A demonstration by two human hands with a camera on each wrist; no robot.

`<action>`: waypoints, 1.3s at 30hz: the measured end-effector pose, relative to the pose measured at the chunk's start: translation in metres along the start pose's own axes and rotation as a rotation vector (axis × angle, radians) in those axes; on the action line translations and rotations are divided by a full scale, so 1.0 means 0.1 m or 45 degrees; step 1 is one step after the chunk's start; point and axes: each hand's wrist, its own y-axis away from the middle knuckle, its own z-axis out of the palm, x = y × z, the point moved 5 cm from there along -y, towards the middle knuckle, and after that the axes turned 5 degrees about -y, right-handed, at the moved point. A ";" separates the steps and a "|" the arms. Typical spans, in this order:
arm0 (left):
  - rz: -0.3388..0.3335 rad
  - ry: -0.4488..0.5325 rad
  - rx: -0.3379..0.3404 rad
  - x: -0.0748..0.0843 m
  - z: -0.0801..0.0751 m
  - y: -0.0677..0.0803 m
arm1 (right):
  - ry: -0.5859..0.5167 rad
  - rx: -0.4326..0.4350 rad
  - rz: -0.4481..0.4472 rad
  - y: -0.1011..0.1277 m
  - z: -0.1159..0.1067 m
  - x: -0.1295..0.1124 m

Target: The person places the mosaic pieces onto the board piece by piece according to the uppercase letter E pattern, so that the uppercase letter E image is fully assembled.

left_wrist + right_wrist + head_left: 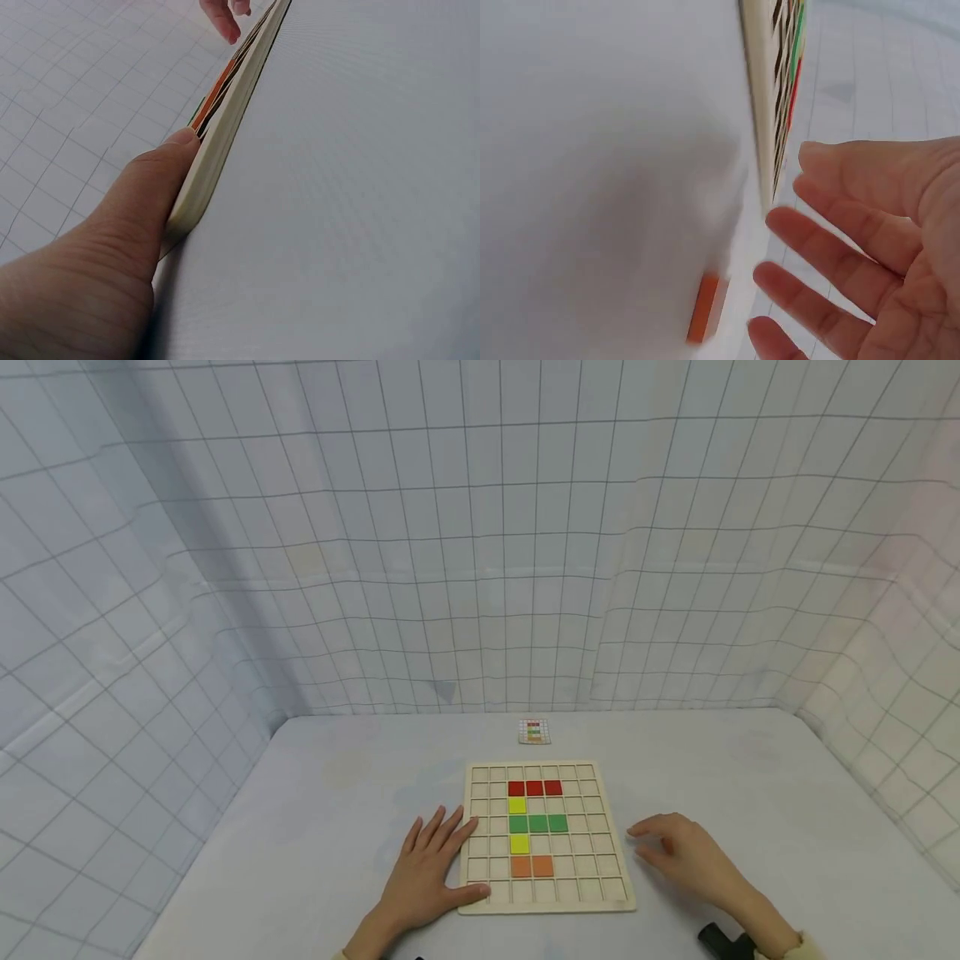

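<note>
A: Where was the board?

B: Flat on the table, near the front edge, between the hands. It held three red tiles, a yellow one, three green, another yellow and two orange, set in its grid cells.

A: And the hands?

B: The left hand lay flat beside the board's left edge, fingers straight and spread, thumb pressed against the near left corner. It clasped nothing. The right hand hovered just off the right edge, fingers loose and apart, holding nothing.

A: What could have gone wrong from there?

B: My guess: only the thumb steadied the board, so a nudge from the right hand might have slid it across the smooth cloth. A knock could also have jolted tiles out of their cells, since they looked merely dropped in.

A: Did the wrist cameras add anything?

B: Yes. The right wrist view showed a loose orange tile lying on the table near the fingers, blurred. From the head camera the hand hid it. The left wrist view showed the thumb truly touching the board's side, which the head view only suggested.

A: And the head view alone?

B: The whole colour pattern, plus a small card beyond the board bearing a similar pattern.
</note>
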 end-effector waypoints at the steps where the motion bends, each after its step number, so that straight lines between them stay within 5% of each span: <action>1: 0.000 0.001 0.001 0.00 0.00 0.00 | 0.029 0.008 0.023 0.01 -0.03 0.04; 7: -0.001 -0.001 -0.011 -0.01 0.01 0.00 | 0.123 0.022 0.074 0.09 -0.15 0.20; 15: 0.002 0.003 -0.004 -0.01 0.00 0.01 | -0.058 -0.057 0.143 0.14 -0.13 0.35; 39: 0.023 0.009 0.003 0.00 -0.02 0.01 | -0.213 -0.141 0.114 0.03 -0.02 0.29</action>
